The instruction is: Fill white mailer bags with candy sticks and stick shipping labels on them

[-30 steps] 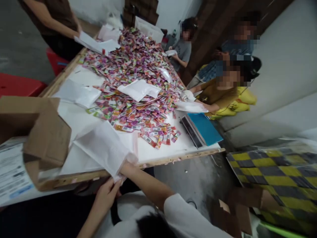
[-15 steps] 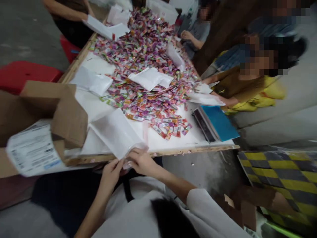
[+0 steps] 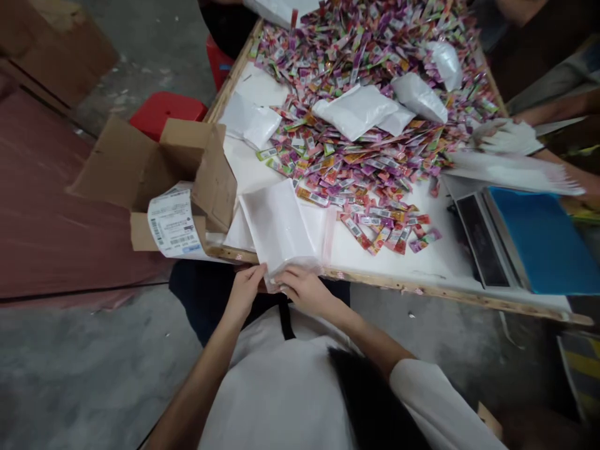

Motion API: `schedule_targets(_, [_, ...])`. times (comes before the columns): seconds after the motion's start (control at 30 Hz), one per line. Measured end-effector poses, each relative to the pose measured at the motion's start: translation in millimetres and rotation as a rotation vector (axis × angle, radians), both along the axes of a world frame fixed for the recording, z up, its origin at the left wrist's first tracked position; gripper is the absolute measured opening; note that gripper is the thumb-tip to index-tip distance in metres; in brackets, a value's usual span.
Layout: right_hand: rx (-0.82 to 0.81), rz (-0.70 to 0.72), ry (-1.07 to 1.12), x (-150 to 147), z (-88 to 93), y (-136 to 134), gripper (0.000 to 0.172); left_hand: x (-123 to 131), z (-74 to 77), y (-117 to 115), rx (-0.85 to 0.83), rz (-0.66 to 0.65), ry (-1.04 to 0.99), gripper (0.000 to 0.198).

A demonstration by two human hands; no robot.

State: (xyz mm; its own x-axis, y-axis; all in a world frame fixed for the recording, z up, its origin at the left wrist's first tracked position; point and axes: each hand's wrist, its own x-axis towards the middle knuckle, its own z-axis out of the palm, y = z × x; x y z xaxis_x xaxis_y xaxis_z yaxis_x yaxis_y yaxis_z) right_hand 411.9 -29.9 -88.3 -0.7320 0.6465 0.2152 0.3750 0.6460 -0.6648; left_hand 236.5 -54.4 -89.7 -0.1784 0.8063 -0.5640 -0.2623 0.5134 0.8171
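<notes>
A white plastic mailing bag lies over the near table edge, its lower end gathered toward me. My left hand pinches the left corner of that end. On the right side, my right hand has its fingers curled on the same end. Small colourful packets are heaped over the table beyond the bag. Several of them lie loose just to its right, near a strip of pink-edged film.
An open cardboard box with a labelled sheet stands at the left corner. Filled white bags rest on the heap. To the right is a scale with a blue top, near a co-worker's gloved hand. A red stool stands left.
My view has turned left and down, so the table appears farther right. Both hands stay on the mailing bag's near end. A co-worker's hands and the white bags beside the scale remain at the right.
</notes>
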Motion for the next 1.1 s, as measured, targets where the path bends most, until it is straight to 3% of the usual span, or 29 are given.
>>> schedule_targets(0.07, [0.092, -0.061, 0.087, 10.6, 11.9, -1.4, 0.016, -1.7, -0.6, 0.3, 0.008, 0.008, 0.016, 0.048])
schedule_targets(0.13, [0.192, -0.217, 0.154, 21.2, 25.0, 2.4, 0.016, -3.7, -1.1, 0.7, -0.003, 0.002, 0.044, 0.046])
schedule_targets(0.23, [0.236, -0.399, 0.118, 32.5, 27.2, 21.5, 0.034, -5.2, -2.6, 2.7, -0.010, -0.008, 0.073, 0.044])
schedule_targets(0.43, [0.120, -0.269, -0.080, 58.0, -16.1, 53.3, 0.041, -8.4, -9.8, 3.3, -0.007, -0.013, 0.098, 0.040])
schedule_targets(0.57, [0.169, -0.265, -0.170, 60.4, -0.7, 36.1, 0.036, -10.7, -12.8, 0.9, -0.034, -0.007, 0.083, 0.040])
schedule_targets(0.7, [0.187, -0.154, -0.060, 20.3, 19.9, 15.2, 0.024, -12.2, -10.2, 1.9, -0.038, -0.011, 0.065, 0.042])
schedule_targets(0.8, [0.176, 0.010, -0.118, -15.1, 10.9, 10.5, 0.020, -15.7, -8.3, 2.4, -0.043, -0.023, 0.045, 0.044])
schedule_targets(0.97, [0.202, 0.054, -0.212, -32.1, -13.1, 11.0, 0.019, -18.9, -10.6, 0.4, -0.067, -0.035, 0.016, 0.047])
schedule_targets(1.1, [0.168, 0.044, -0.214, -34.4, -4.0, 4.8, 0.015, -19.1, -12.5, -0.3, -0.077, -0.032, 0.014, 0.047])
